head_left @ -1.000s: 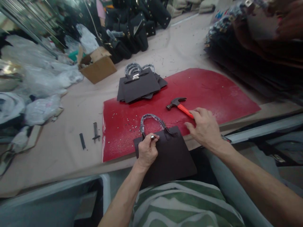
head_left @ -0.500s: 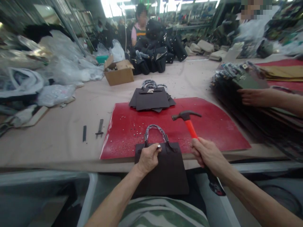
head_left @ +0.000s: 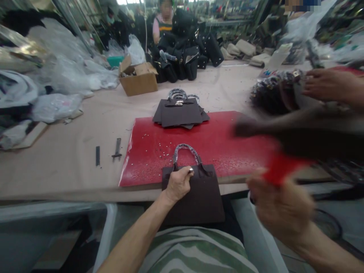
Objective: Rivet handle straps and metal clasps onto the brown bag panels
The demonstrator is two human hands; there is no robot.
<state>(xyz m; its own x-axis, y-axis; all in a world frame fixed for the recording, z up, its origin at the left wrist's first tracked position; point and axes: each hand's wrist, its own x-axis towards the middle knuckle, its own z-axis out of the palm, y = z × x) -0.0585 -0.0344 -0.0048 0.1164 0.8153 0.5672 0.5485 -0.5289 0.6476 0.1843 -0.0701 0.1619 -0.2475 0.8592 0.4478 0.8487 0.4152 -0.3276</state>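
My left hand (head_left: 178, 184) is closed round a short tool, probably a hole punch (head_left: 191, 170), whose shiny metal end shows above the fist. It rests on a dark brown handbag panel (head_left: 199, 201), just below the plastic-wrapped handle (head_left: 185, 146). That panel overlaps the front edge of a red mat (head_left: 224, 146). Up close at the right, my right hand (head_left: 281, 208) grips a hammer (head_left: 280, 168) with a red neck; hammer and hand are smeared by motion. The hammer's head is raised well away from the punch.
Similar handbag panels (head_left: 182, 113) lie stacked on the mat's far side. A pronged tool (head_left: 117, 148) and a dark strip (head_left: 98, 156) lie left. Behind stand a cardboard box (head_left: 139, 81) and black bags (head_left: 182, 57). Another person's hand (head_left: 332, 85) is over a pile at right.
My right hand has swung the hammer up and to the right, nearer the camera. My left hand stays on the panel. The other person's hand has risen, and the view has shifted slightly.
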